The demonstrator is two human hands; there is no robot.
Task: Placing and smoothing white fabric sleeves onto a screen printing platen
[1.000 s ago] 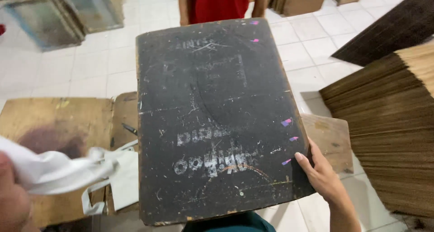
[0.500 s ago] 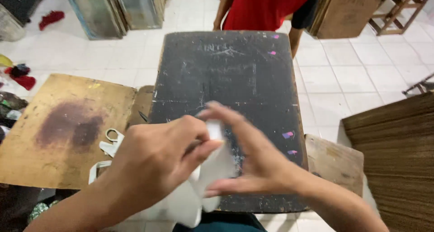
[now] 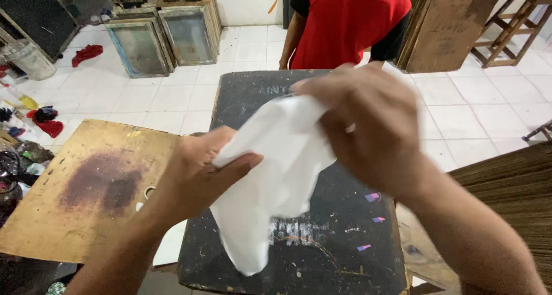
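Both my hands hold a white cloth [image 3: 270,180] up over a worn black board [image 3: 339,243]. My left hand [image 3: 198,174] pinches the cloth's left edge between thumb and fingers. My right hand [image 3: 368,128] grips its upper right part from above. The cloth hangs down in a loose fold toward the board's near half. Faded white print and small pink and purple marks show on the board's surface.
A stained brown wooden board [image 3: 86,191] lies to the left. A person in a red shirt [image 3: 345,25] stands beyond the black board. Framed screens [image 3: 167,36] lean at the back, wooden panels [image 3: 443,31] at the right, stacked brown sheets [image 3: 512,197] near right.
My hands have risen with the white cloth and spread it apart. The view has tilted up, showing more of the floor and the person in red.
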